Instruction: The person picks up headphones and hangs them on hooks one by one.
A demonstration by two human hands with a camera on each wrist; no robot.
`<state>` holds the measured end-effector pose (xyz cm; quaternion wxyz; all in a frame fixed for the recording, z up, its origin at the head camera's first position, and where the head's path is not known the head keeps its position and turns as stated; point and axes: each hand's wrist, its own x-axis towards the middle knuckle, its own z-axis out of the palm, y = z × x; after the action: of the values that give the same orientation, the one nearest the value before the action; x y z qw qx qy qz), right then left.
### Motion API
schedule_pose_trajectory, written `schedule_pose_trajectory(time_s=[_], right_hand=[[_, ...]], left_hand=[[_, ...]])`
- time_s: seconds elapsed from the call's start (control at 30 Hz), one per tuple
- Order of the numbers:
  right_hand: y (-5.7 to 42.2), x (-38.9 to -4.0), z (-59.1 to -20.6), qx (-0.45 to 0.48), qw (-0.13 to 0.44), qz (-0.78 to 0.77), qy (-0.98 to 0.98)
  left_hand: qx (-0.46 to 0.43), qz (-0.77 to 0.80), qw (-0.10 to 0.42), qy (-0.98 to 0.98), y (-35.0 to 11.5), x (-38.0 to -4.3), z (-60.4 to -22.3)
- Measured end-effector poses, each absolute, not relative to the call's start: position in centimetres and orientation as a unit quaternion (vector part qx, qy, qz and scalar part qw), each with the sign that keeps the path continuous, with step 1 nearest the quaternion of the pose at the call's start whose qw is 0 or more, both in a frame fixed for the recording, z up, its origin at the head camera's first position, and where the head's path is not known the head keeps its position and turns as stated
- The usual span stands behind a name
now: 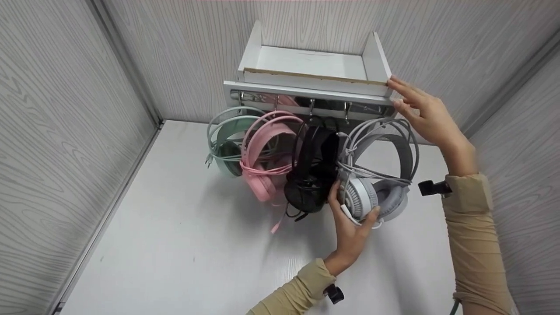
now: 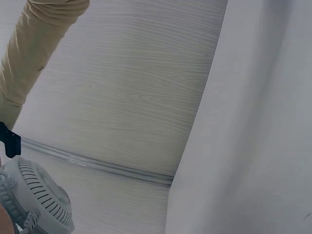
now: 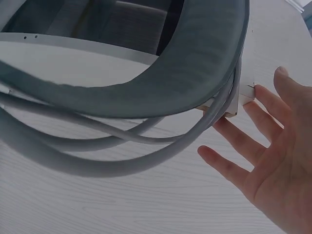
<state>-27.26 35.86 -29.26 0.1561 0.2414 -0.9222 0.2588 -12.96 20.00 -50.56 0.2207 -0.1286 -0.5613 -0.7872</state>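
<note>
White-and-grey headphones [image 1: 362, 197] with a bundled grey cable hang at the right end of a hook rack [image 1: 306, 91]. From below, my left hand [image 1: 350, 232] grips one of their ear cups, thumb on one side and fingers on the other. That vented ear cup [image 2: 44, 195] also shows at the lower left of the left wrist view. My right hand [image 1: 431, 116] touches the right end of the white shelf [image 1: 315, 78] with its fingers extended. In the right wrist view, the grey headband [image 3: 195, 63] and cable loops pass in front of the shelf corner.
Black headphones [image 1: 308, 188] hang just left of the grey-white pair. Farther left are pink headphones [image 1: 258, 175] and green headphones [image 1: 225, 164], both with bundled cables. A white tabletop [image 1: 175, 245] lies below, and wood-grain panels [image 1: 52, 131] enclose the back and sides.
</note>
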Motion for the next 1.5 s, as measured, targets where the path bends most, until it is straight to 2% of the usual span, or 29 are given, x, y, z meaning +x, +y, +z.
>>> schedule_pose_trajectory(time_s=[0.13, 0.47, 0.57, 0.8, 0.93, 1.27, 1.5], right_hand=[[35.6, -27.3, -29.9, 0.241, 0.177, 0.261, -0.918], [34.6, -27.1, -31.4, 0.211, 0.231, 0.254, -0.915], [34.1, -27.1, -32.0, 0.201, 0.264, 0.237, -0.913], [33.0, -27.7, -33.6, 0.183, 0.342, 0.173, -0.905], [32.5, -27.9, -34.3, 0.176, 0.374, 0.130, -0.901], [31.8, -27.8, -34.6, 0.207, 0.385, 0.060, -0.897], [31.6, -27.6, -34.5, 0.208, 0.387, 0.048, -0.897]], left_hand=[[-0.113, -0.765, 0.206, -0.600, 20.5, -13.1, -51.7], [-0.088, -0.670, 0.237, -0.698, 21.1, -14.4, -52.6], [-0.077, -0.636, 0.248, -0.727, 21.4, -14.7, -52.6], [-0.074, -0.619, 0.228, -0.748, 21.9, -15.7, -53.3], [-0.080, -0.598, 0.248, -0.758, 22.1, -16.0, -54.1], [-0.104, -0.560, 0.263, -0.779, 20.8, -15.1, -53.5], [-0.169, -0.554, 0.223, -0.784, 19.4, -14.6, -53.3]])
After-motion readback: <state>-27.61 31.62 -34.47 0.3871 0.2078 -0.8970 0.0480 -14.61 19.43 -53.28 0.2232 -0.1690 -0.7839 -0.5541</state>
